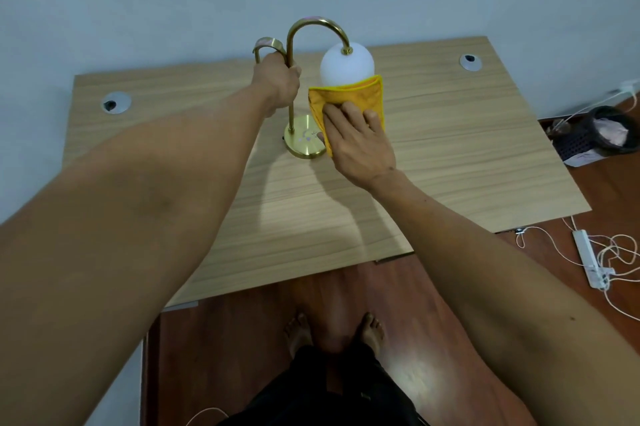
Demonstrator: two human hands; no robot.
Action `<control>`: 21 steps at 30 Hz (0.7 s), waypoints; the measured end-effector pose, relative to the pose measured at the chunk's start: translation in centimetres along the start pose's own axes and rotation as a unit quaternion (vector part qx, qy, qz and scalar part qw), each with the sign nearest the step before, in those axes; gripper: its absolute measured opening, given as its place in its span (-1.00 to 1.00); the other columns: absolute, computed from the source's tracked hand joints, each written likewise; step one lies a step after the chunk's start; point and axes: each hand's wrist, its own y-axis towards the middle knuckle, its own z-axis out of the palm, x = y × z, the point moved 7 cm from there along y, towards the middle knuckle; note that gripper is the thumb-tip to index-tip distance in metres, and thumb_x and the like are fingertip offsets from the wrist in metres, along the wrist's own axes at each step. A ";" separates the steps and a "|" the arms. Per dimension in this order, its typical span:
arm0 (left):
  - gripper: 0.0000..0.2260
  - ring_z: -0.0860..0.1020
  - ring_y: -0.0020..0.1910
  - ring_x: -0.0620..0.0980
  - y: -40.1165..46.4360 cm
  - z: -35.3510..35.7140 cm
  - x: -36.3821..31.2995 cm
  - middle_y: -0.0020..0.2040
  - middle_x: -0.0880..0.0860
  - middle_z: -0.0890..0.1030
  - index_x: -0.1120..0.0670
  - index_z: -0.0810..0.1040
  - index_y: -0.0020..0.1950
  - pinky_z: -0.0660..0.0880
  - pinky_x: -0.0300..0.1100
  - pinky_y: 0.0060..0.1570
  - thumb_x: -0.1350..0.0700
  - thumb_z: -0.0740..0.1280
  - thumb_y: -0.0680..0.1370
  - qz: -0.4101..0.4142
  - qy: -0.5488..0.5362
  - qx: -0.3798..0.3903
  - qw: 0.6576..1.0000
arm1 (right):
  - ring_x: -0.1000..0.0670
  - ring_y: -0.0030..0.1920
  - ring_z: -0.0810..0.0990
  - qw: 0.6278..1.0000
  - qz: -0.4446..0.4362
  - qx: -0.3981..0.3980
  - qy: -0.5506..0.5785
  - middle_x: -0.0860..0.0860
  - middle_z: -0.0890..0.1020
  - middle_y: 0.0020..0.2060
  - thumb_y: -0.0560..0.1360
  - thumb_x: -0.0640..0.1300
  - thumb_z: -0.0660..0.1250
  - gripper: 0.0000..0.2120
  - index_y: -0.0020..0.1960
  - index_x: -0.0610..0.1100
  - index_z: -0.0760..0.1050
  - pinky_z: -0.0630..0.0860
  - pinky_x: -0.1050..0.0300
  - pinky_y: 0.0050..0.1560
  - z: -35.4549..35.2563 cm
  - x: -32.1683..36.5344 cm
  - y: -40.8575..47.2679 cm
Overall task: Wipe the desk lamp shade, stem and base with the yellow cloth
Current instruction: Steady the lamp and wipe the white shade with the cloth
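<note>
Left hand [278, 84] is wrapped tight around the lamp stem [290, 93], fist closed on the upright section roughly midway up. Right hand [358, 141] is pressed flat, fingers spread, onto the yellow cloth [349, 96], pinning it against the underside and near face of the shade [346, 65]; thumb goes behind the cloth's left edge, so the cloth is pinched, not loose.

Lamp orientation: long axis is vertical. Stem rises straight from the base [304, 141], arcs over at the top like a cane handle and turns back down, so the shade hangs pointing down, to the right of the stem. A second, shorter brass loop [268, 44] sits just left of the stem, behind the left hand.

Look: stem and base are polished brass, the base a flat round disc with faint pale reflections on top. Shade is a frosted white globe with a small brass collar where it meets the stem. Cloth is yellow-orange, folded, stitched hem visible, lower corner hanging in front of the base's right edge.

Location: lamp stands on the wood-grain desk [450, 148], toward its far edge near the wall and about centred between the two cable grommets. Right of the lamp, off the desk, a dark bin [602, 134] and a white power strip [588, 259] are on the floor.
</note>
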 end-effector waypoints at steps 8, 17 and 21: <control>-0.76 0.48 -0.18 -0.11 -0.1 0.0 -0.1 0.13 0.07 0.56 0.14 0.54 0.24 0.36 -0.26 -0.28 0.07 0.19 0.68 -0.006 0.009 0.007 1.000 | -0.17 0.05 0.60 0.992 0.066 0.034 0.097 -0.05 0.65 0.17 0.74 0.02 0.06 -0.60 0.16 -0.17 0.60 0.41 -0.08 -0.03 -0.7 -3.7 -1.4; -0.87 0.43 -0.26 -0.15 -0.4 0.2 -0.3 0.02 0.03 0.53 0.09 0.49 0.12 0.36 -0.28 -0.32 0.09 0.18 0.68 -0.002 -0.001 -0.006 1.000 | -0.04 -0.14 0.47 0.651 0.630 0.025 0.423 0.06 0.46 -0.29 0.73 0.06 0.05 -0.60 -0.21 -0.08 0.36 0.38 0.05 -0.08 0.6 -12.1 -2.8; -0.78 0.44 -0.24 -0.13 -0.4 0.3 -0.2 0.05 0.05 0.54 0.15 0.53 0.20 0.36 -0.30 -0.32 0.08 0.18 0.69 0.001 0.003 -0.011 1.000 | 0.03 -0.02 0.60 0.697 0.523 -0.037 0.490 0.07 0.66 -0.08 0.73 0.04 0.08 -0.67 0.09 -0.08 0.57 0.54 0.01 0.05 -1.4 -9.2 0.3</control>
